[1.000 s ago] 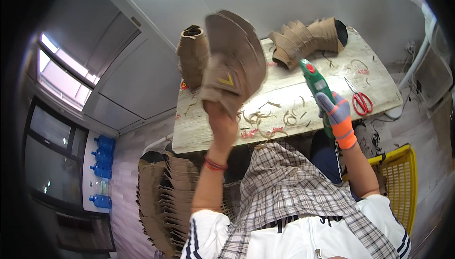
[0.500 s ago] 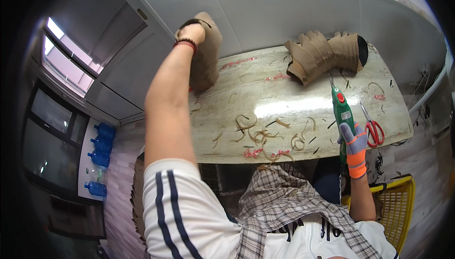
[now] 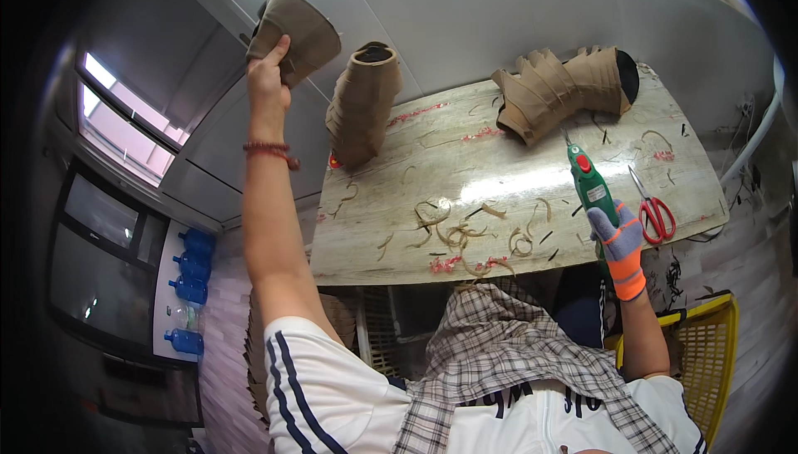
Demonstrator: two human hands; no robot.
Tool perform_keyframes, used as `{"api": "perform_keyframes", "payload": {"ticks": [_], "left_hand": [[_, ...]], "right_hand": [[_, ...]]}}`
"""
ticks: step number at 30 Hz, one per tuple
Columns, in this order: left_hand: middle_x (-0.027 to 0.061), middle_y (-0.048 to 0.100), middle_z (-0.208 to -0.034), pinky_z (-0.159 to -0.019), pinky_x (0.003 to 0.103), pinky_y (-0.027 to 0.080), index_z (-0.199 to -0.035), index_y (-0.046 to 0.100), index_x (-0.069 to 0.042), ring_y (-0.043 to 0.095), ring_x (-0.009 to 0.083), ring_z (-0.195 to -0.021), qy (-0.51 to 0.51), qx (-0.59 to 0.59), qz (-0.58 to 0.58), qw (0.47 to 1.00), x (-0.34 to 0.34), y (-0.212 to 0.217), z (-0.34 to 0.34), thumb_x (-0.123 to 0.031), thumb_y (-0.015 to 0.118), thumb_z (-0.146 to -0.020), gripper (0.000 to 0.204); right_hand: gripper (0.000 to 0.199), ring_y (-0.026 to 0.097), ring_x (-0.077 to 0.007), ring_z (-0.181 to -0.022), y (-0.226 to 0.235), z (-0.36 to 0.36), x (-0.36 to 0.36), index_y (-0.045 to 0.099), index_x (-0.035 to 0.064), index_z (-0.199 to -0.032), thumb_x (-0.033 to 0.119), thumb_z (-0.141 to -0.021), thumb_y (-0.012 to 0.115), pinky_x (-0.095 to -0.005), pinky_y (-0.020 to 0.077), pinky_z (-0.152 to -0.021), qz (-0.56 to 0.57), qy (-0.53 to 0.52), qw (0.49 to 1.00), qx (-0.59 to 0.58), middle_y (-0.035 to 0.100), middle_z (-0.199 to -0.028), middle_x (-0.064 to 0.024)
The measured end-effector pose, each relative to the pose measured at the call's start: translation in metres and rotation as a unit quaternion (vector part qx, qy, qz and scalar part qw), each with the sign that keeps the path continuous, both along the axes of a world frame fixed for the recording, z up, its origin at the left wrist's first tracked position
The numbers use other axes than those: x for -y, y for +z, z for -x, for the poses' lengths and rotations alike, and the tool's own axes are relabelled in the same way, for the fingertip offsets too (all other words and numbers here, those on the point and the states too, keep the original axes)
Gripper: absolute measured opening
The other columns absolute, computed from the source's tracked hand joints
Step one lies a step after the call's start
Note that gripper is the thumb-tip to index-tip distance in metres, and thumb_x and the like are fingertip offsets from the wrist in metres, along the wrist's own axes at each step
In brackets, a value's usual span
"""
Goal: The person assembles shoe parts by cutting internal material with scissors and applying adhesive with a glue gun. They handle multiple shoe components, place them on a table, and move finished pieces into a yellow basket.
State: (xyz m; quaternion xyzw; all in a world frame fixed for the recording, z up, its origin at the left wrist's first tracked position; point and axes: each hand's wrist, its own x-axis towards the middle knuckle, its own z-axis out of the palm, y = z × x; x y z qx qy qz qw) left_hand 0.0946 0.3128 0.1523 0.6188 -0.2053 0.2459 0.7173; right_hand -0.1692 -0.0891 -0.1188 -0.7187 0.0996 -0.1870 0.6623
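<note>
My left hand [image 3: 270, 84], bare with red bead bracelets, grips a tan cup-shaped fabric piece [image 3: 306, 34] by its edge, raised at the upper left. Just right of it, a tall stack of nested tan pieces [image 3: 362, 109] stands at the table's far left corner. My right hand [image 3: 623, 246] wears a grey and orange glove. Its fingers wrap round a green hand-held power tool [image 3: 592, 184] with a red button, whose thin metal tip points toward a second stack of tan pieces [image 3: 565, 93] lying on its side. Red-handled scissors [image 3: 657, 220] lie beside that hand.
Curled tan trimmings [image 3: 449, 234] and red bits [image 3: 445, 265] litter the pale table [image 3: 374, 246]. A yellow plastic basket [image 3: 716, 354] stands at the lower right, below table height. Several blue water bottles [image 3: 193, 265] line the left wall. A grey wall panel [image 3: 465, 22] rises behind the table.
My left hand has moved from the left stack up and to the left, with one tan piece now in it. The stack remains standing. My right hand still holds the tool.
</note>
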Motion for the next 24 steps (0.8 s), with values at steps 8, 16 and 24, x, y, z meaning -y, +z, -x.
{"api": "perform_keyframes", "payload": {"ticks": [8,16,24], "left_hand": [[0.0192,0.063,-0.116,-0.096,0.046,0.048,-0.117,0.058,0.005,0.061,0.0319,-0.107,-0.347,-0.200,0.258,0.879,0.024,-0.106,0.111,-0.014,0.052,-0.094,0.031],[0.0187,0.064,-0.117,-0.097,0.044,0.048,-0.117,0.058,0.005,0.061,0.0303,-0.109,-0.533,-0.299,0.388,0.690,0.045,-0.198,0.161,-0.013,0.048,-0.096,0.029],[0.0184,0.065,-0.112,-0.095,0.044,0.049,-0.112,0.060,0.004,0.062,0.0307,-0.104,-0.484,-0.299,0.400,0.718,0.025,-0.230,0.170,-0.012,0.044,-0.096,0.027]], "right_hand": [[0.045,0.063,-0.0206,-0.060,0.030,0.024,-0.016,0.065,0.0025,-0.091,0.033,-0.065,0.087,-0.0316,0.0487,-0.055,0.249,-0.024,0.958,0.139,0.066,-0.070,-0.0110],[0.051,0.060,-0.0297,-0.057,0.026,0.054,-0.016,0.067,0.0044,-0.085,0.044,-0.058,0.087,-0.0372,0.0481,-0.054,0.431,-0.062,0.872,0.224,0.064,-0.067,-0.0119],[0.050,0.059,-0.0288,-0.057,0.018,0.067,-0.017,0.069,0.0068,-0.080,0.048,-0.057,0.085,-0.0363,0.0470,-0.053,0.468,-0.030,0.856,0.215,0.061,-0.063,-0.0104]]}}
